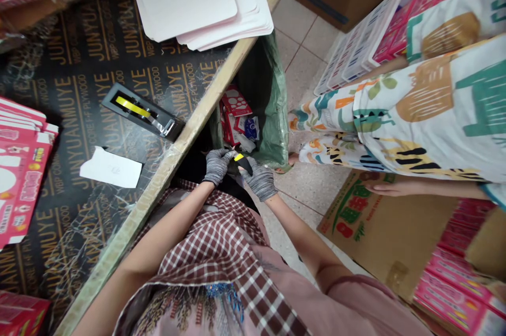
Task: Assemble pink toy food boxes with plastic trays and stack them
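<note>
1. Beside a black plywood counter [67, 62] with a wooden edge, a green plastic bag [272, 104] hangs open around red carton scraps [236, 109].
2. A co-worker in floral trousers [415, 115] stands just right of the bag, one bare hand [389, 187] resting on printed cardboard [379, 241].
3. The person's grey-gloved left hand [216, 166] and right hand [259, 179] meet above the bag's mouth.
4. Their fingers [226, 155] clench a small black-and-yellow tool [242, 164], its exact kind unclear. Working this low, hands close together, suits so small an object.
</note>
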`<state>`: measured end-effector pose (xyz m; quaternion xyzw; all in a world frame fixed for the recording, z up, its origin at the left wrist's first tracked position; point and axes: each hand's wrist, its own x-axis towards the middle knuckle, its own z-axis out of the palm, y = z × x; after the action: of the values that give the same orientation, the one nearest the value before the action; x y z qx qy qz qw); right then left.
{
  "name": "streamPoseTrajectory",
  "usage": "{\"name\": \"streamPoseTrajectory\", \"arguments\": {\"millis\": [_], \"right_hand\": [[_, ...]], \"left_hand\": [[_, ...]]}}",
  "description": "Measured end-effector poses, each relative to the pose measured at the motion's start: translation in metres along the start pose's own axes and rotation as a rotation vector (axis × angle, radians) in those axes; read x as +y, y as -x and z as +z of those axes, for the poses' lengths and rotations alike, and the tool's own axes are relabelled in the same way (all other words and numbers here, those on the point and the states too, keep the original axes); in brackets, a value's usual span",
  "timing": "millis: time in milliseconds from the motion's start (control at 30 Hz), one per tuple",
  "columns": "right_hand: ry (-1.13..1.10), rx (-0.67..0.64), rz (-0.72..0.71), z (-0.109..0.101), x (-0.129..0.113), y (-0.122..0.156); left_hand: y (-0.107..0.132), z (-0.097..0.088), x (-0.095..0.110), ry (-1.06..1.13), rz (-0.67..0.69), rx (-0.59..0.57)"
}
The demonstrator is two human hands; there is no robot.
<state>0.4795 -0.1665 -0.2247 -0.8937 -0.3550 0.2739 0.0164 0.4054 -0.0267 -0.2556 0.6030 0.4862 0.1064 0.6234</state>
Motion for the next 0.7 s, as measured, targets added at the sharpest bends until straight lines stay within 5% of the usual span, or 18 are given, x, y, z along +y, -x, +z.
{"name": "streamPoseTrajectory", "arguments": {"millis": [167, 367, 700], "right_hand": [[-0.021, 0.046, 0.044, 0.004, 0.0, -0.001], [-0.103, 0.223, 0.175, 0.0, 0.037, -0.022], [-0.394, 0.112, -0.219, 0.011, 0.035, -0.021]], "left_hand": [[-0.002, -0.002, -0.001, -0.022, -0.006, 0.014], [-0.005, -0.007, -0.006, 0.005, -0.012, 0.0], [0.007, -0.008, 0.009, 0.173, -0.035, -0.146]]}}
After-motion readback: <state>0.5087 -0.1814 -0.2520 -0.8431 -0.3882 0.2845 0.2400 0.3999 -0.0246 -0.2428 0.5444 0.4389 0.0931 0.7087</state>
